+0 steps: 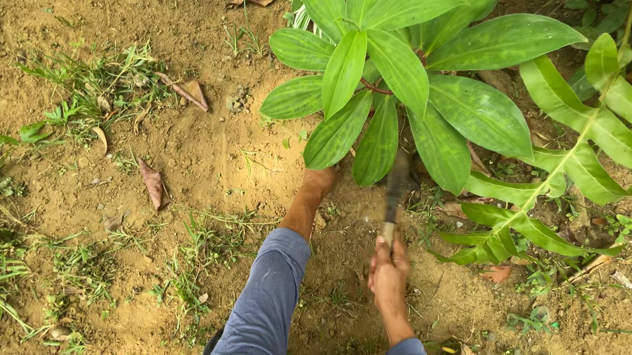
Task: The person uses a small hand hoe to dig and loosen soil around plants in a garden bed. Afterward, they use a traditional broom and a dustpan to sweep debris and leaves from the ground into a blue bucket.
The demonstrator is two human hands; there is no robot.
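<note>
Dry leaves (152, 183), grass tufts (94, 86).

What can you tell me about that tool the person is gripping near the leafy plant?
The tool is a short hand tool with a pale, wood-like handle and a dark blade, blurred so its exact shape is unclear. It points away from the person, toward the base of the broad-leaved plant, its tip under the lowest leaves above bare soil. The right hand is closed around the handle's near end; the left hand does not touch it.
</note>
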